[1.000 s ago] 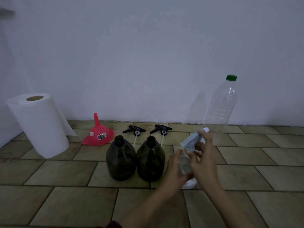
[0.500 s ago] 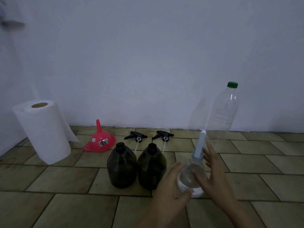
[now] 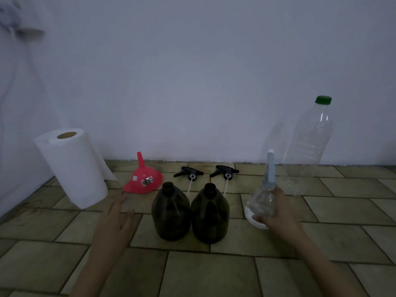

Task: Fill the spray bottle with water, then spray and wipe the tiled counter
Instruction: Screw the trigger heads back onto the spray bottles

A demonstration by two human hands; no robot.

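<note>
We see right hand (image 3: 278, 213) wrapped round clear spray bottle (image 3: 262, 202), bottle upright on tiled counter (image 3: 342, 232), blue-grey sprayer head on top. Left hand (image 3: 116, 219) free, fingers spread, holding nothing, over counter near paper towel roll (image 3: 72, 168) & red funnel (image 3: 142, 180). Btwn hands: two dark bottles (image 3: 189, 212), uncapped; two black trigger heads (image 3: 206, 172) behind. Big clear water bottle (image 3: 308, 136), green cap, by wall.

The left hand (image 3: 116, 219) has let go of the spray bottle (image 3: 262, 202) and moved left of the two dark bottles (image 3: 189, 213), fingers spread. The right hand (image 3: 278, 217) has slid from the sprayer head down to grip the spray bottle's body alone.
</note>
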